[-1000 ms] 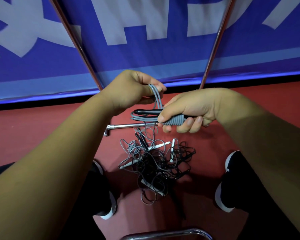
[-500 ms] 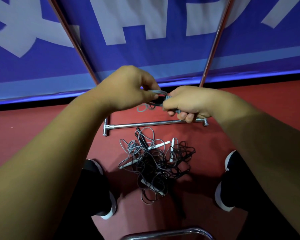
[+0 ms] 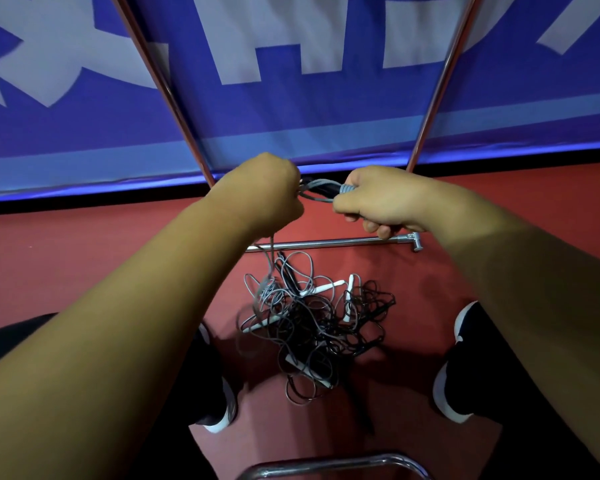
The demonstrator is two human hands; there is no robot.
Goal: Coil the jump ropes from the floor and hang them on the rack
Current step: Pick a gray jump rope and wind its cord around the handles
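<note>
Both hands were raised over the red floor (image 3: pixel 84 258): left hand (image 3: pixel 264 192) fisted around grey rope strands, right hand (image 3: pixel 378 202) clenched on the coiled grey jump rope (image 3: pixel 321 190) stretched between them. One strand trailed down from the left fist to the tangled rope pile (image 3: pixel 312 320) lying below the rack's bottom bar (image 3: pixel 333 242).
</note>
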